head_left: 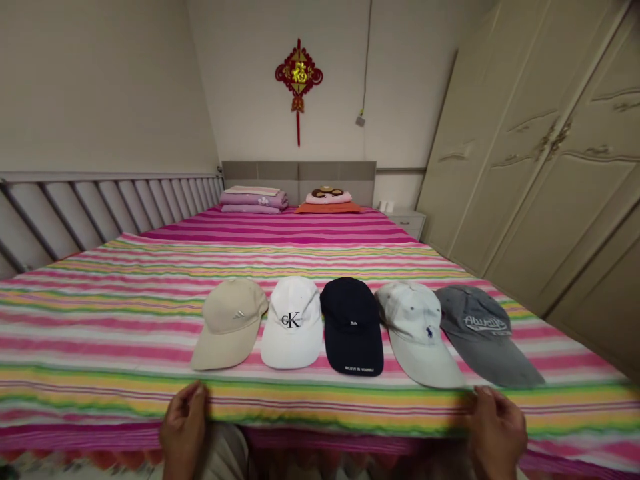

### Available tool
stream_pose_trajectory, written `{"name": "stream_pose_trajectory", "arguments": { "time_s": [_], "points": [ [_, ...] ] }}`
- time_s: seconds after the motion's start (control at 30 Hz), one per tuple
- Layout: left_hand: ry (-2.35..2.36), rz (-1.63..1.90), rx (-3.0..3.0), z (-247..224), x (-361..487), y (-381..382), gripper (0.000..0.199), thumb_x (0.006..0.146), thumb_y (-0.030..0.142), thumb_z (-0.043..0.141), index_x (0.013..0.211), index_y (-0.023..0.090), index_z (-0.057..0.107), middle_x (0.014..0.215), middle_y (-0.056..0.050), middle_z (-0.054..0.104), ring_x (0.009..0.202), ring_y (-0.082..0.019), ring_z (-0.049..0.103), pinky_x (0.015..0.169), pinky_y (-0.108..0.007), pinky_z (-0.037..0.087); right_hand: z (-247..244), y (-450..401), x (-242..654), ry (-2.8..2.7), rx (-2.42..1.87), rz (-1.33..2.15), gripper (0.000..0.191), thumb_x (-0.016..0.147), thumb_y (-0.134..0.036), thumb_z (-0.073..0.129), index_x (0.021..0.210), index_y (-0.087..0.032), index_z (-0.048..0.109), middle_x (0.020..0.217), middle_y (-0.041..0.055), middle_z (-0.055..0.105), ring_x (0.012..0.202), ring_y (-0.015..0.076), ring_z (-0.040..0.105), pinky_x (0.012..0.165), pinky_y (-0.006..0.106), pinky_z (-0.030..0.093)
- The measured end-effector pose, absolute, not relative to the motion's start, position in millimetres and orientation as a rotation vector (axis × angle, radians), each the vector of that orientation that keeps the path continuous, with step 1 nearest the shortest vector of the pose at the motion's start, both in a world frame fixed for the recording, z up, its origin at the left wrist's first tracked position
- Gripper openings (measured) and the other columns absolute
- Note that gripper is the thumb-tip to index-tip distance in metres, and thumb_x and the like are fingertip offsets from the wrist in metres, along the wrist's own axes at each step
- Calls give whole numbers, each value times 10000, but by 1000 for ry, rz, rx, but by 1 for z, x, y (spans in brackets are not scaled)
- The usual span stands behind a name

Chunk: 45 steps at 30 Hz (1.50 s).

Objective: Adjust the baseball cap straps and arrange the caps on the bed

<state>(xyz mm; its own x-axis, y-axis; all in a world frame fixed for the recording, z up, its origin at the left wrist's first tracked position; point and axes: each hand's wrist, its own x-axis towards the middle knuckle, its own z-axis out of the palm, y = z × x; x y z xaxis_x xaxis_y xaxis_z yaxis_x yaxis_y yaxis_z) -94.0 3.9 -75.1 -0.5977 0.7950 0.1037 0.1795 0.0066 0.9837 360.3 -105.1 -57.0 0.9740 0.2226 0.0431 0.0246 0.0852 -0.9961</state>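
Several baseball caps lie side by side on a striped bed sheet (125, 320), brims towards me. From left to right come a beige cap (233, 313), a white cap (295, 347) with CK letters, a black cap (353, 300), a pale grey cap (410, 313) with a small dark emblem, and a dark grey cap (475, 307) with white lettering. My left hand (184, 423), fingers curled closed, is just in front of the beige cap's brim. My right hand (497, 427) is similarly curled, in front of the two grey caps. Neither hand touches a cap, and nothing shows in either.
Folded purple bedding (255, 200) and a pink pillow (330, 198) sit by the headboard (260, 172). A metal railing (110, 200) runs along the left. At right stand a wardrobe (505, 173) and a white nightstand (410, 223). My knee shows below the bed edge.
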Motion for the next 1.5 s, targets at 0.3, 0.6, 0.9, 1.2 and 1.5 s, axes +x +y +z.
{"name": "stream_pose_trajectory", "arguments": {
  "time_s": [0.3, 0.6, 0.9, 1.2, 1.5],
  "points": [
    [1293, 1340, 600, -51, -25, 2, 218, 727, 201, 583, 934, 138, 556, 660, -40, 658, 465, -104, 583, 452, -197, 471, -51, -101, 360, 11, -1166, 890, 239, 644, -276, 645, 799, -130, 536, 583, 27, 653, 567, 180, 643, 523, 284, 541],
    [1011, 1174, 246, -34, -21, 30, 145, 838, 104, 431, 779, 111, 563, 510, -28, 625, 346, -61, 527, 331, -117, 411, -46, -77, 356, 33, -1086, 910, 239, 620, -112, 684, 786, -142, 515, 590, -26, 652, 519, 136, 627, 505, 251, 564],
    [1097, 1173, 368, -43, -18, 30, 106, 810, 107, 486, 832, 124, 588, 517, -23, 638, 390, -96, 570, 381, -175, 471, -45, -78, 352, -15, -1087, 937, 202, 651, -119, 669, 788, -140, 522, 633, -19, 678, 560, 129, 645, 555, 241, 565],
    [1118, 1171, 389, -44, -19, 29, 135, 817, 96, 457, 835, 131, 586, 519, -30, 641, 418, -114, 590, 419, -203, 490, -55, -119, 395, -60, -1275, 557, 234, 565, -300, 705, 601, -137, 540, 448, -18, 580, 366, 110, 541, 370, 197, 461],
    [1128, 1168, 426, -44, -18, 28, 138, 799, 89, 472, 860, 132, 588, 522, -27, 634, 420, -113, 586, 424, -200, 489, -39, -103, 459, 139, -1254, 574, 159, 653, -103, 556, 562, -199, 468, 419, -45, 530, 352, 106, 518, 378, 198, 469]
  ]
}}
